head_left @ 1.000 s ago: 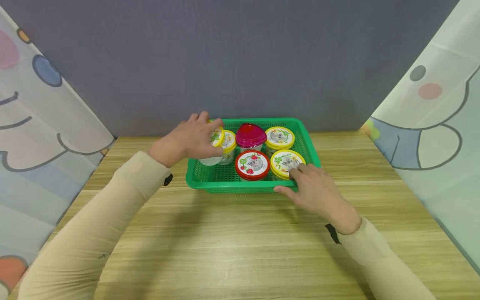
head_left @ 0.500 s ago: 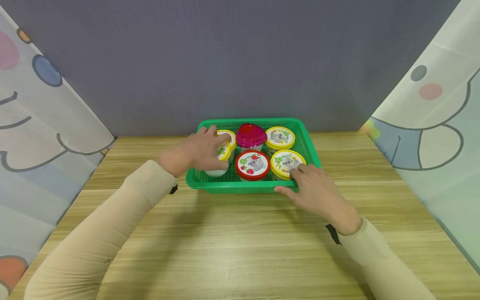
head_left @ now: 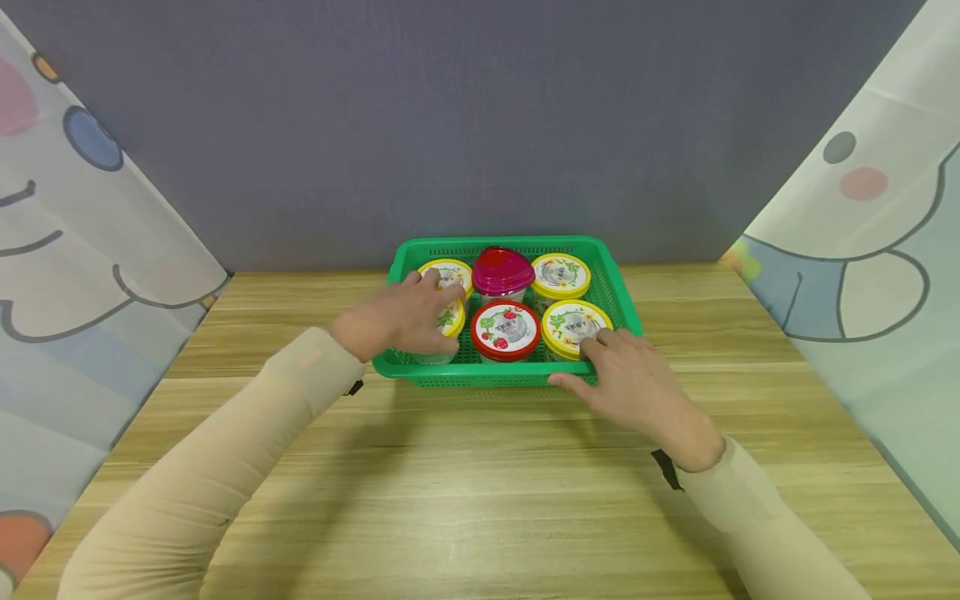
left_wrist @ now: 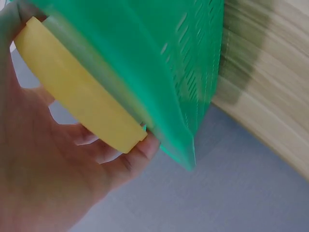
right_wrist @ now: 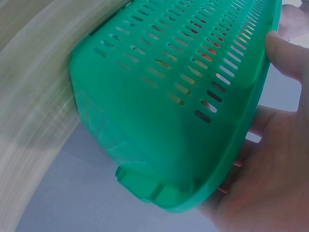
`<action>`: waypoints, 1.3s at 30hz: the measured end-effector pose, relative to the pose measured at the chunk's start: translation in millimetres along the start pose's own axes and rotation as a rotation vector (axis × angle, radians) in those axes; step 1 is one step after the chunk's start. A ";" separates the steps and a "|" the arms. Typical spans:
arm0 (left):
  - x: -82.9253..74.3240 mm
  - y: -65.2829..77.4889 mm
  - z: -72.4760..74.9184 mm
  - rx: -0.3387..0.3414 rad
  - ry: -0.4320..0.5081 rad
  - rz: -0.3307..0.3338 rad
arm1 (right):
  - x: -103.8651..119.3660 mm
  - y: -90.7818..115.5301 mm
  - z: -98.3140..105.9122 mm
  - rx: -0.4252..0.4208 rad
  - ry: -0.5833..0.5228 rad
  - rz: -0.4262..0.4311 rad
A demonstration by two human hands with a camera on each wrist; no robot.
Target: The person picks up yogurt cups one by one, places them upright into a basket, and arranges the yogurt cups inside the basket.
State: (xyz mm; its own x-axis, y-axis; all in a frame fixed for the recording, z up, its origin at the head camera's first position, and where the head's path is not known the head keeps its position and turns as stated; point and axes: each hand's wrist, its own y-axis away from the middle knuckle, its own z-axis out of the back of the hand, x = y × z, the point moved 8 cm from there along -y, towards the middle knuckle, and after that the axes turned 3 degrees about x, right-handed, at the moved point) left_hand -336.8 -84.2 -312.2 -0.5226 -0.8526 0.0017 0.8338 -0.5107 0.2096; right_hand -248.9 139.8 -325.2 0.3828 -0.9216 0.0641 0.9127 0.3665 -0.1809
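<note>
A green plastic basket [head_left: 480,371] sits on the table with several lidded tubs in it. My left hand [head_left: 405,318] grips a clear tub by its yellow lid [left_wrist: 79,89] at the basket's front left corner; thumb and fingers spread round the lid in the left wrist view. Part of that tub is hidden under the hand. My right hand [head_left: 637,383] holds the basket's front rim near the right corner, thumb outside and fingers inside, beside a yellow-lidded tub [head_left: 570,321]. A red-lidded tub [head_left: 506,329] stands in the middle of the front row.
The back row has a yellow-lidded tub [head_left: 450,271], a tub with a domed magenta lid [head_left: 501,271] and another yellow-lidded tub [head_left: 560,275]. A grey wall [head_left: 480,125] rises close behind the basket. Cartoon-printed curtains [head_left: 847,233] flank the wooden table [head_left: 465,492].
My left hand has lowered its yellow-lidded tub from above the basket's left rim, rightward and toward me, into the front left corner. The right hand has stayed on the rim.
</note>
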 end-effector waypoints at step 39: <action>-12.3 -7.6 -22.0 0.122 -0.004 -0.030 | 1.7 1.0 1.6 -0.004 -0.001 0.004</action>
State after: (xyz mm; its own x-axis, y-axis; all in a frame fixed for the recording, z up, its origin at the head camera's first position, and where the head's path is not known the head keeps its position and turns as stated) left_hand -332.8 -72.3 -335.4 -0.5479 -0.8365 -0.0026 0.7900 -0.5185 0.3273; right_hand -247.2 138.8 -323.7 0.3863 -0.9201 0.0644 0.9106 0.3694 -0.1855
